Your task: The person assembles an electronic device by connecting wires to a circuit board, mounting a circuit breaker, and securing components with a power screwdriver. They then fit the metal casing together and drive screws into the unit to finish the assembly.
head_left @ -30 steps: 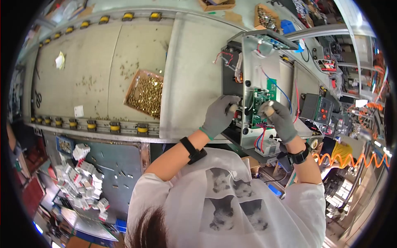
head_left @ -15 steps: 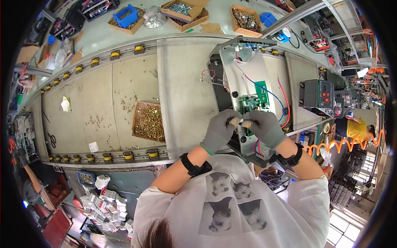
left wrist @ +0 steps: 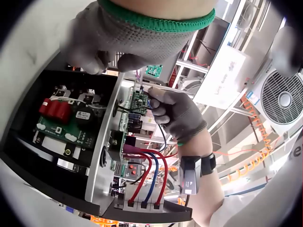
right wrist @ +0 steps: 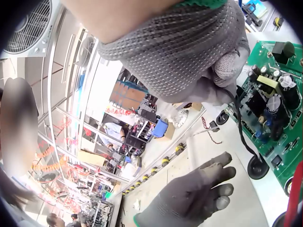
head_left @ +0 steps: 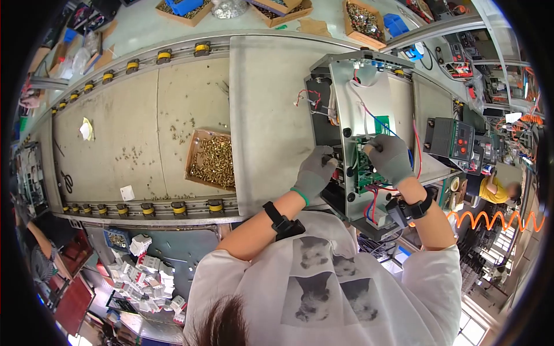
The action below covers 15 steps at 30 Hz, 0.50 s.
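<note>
An upright metal plate (head_left: pixel 341 104) stands in a black chassis (head_left: pixel 325 128), with a green circuit board (head_left: pixel 365 173) on its right side. Over that board, my gloved right hand (head_left: pixel 390 158) has its fingers bent. In the right wrist view, the right hand (right wrist: pixel 189 56) pinches a black cable (right wrist: pixel 242 125) that runs into a round black grommet (right wrist: pixel 258 166). My gloved left hand (head_left: pixel 315 173) is at the chassis's left side, across the plate. The right wrist view shows the left hand (right wrist: pixel 189 196) with loosely extended fingers and nothing visible in them.
A box of brass-coloured parts (head_left: pixel 212 161) lies left of the chassis. Red wire (head_left: pixel 418 144) and blue wire (head_left: pixel 381 122) loop beside the plate. Right of it stands a dark device with red knobs (head_left: pixel 450 141). Parts boxes (head_left: pixel 363 24) line the far bench.
My hands, close together at the plate's near end half a second ago, have separated: the left to the chassis side, the right over the circuit board. The head view has shifted too.
</note>
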{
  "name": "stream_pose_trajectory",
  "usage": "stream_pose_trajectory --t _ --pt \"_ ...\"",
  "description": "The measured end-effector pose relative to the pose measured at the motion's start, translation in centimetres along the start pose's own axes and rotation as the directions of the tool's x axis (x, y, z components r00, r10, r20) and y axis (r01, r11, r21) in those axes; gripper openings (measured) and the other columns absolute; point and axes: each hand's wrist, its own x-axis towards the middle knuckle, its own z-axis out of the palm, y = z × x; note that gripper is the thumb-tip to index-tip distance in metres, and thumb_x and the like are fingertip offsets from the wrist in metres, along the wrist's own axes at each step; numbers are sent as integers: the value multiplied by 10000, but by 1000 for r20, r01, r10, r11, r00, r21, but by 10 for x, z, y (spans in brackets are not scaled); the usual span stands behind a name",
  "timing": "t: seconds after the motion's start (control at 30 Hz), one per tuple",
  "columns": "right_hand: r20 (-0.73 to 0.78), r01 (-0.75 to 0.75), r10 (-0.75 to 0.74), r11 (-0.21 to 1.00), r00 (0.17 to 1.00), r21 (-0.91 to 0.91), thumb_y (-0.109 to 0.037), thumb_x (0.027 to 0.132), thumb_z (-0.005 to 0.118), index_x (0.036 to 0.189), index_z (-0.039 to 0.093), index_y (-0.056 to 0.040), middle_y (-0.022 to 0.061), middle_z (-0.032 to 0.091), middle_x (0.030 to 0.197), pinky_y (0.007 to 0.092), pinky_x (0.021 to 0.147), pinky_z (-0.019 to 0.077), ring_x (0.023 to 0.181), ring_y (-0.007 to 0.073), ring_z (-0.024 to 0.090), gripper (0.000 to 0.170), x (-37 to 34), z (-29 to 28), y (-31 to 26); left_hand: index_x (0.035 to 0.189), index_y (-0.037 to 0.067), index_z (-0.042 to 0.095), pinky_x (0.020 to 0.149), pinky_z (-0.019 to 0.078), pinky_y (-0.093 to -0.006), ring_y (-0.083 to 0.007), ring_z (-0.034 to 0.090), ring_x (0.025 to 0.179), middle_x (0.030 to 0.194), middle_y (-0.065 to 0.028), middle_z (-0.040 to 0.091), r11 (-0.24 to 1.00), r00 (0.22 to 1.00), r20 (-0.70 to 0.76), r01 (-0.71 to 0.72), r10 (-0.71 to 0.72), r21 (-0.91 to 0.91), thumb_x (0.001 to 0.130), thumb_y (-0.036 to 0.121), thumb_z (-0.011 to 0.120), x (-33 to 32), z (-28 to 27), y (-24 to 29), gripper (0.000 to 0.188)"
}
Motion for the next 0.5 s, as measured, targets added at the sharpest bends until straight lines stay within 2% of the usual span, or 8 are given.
stream_pose_trajectory --t 0.07,0.13,0.17,0.23,0.27,0.33,0.43,0.5 --pt "-5 21 -21 1000 1000 21 -233 766 656 777 660 -39 146 623 671 359 593 473 616 290 607 195 2 1 1 1152 29 530 782 494 -333 -241 630 823 925 -138 654 999 999 36 32 -31 -34 841 150 610 3 1 -1 344" --pt "2 35 -35 999 999 6 -232 767 654 781 658 -35 147 620 663 362 590 472 613 293 606 198 3 1 -1 1201 40 510 793 488 -297 -185 621 907 1001 -116 646 995 992 117 48 -37 -92 862 133 598 6 2 -3 362" --pt "-1 26 -26 1000 1000 -1 -231 767 653 778 656 -30 149 619 659 362 589 473 609 294 605 201 4 2 -2 1201 40 510 793 488 -297 -185 621 907 1001 -116 646 994 993 115 51 -39 -98 862 133 598 7 5 -6 362" --pt "-2 19 -19 1000 1000 -12 -230 768 652 775 654 -25 151 618 656 362 587 473 605 296 603 205 5 2 -3 1234 45 492 754 482 -277 -141 593 851 984 -87 633 985 985 135 -82 103 -151 872 87 572 11 8 -8 372" --pt "-4 44 -44 998 999 -49 -230 765 653 768 655 -25 153 616 652 360 588 474 603 294 603 206 6 3 -3 1234 45 492 754 482 -277 -141 593 851 984 -87 633 985 986 135 -80 102 -155 872 87 572 12 9 -9 372" --pt "-2 65 -66 994 998 -88 -231 762 654 761 656 -24 155 614 649 357 588 475 600 291 604 207 8 5 -2 1240 28 485 701 469 -259 -105 545 780 944 -61 611 975 953 288 -26 91 -221 879 50 547 10 7 4 367" --pt "20 27 -27 1000 999 -4 -219 749 660 734 662 -29 161 612 638 354 582 477 593 298 603 191 14 8 -3 1256 5 471 658 455 -251 -87 502 725 889 -44 593 955 949 308 33 63 -296 880 35 534 11 12 4 383" --pt "-30 47 -49 997 998 -58 -161 708 692 693 659 2 129 580 555 309 528 453 510 190 570 167 17 12 -1 1265 -4 464 653 458 -253 -88 507 716 888 -46 596 967 943 325 17 68 -252 880 37 534 12 8 6 393"
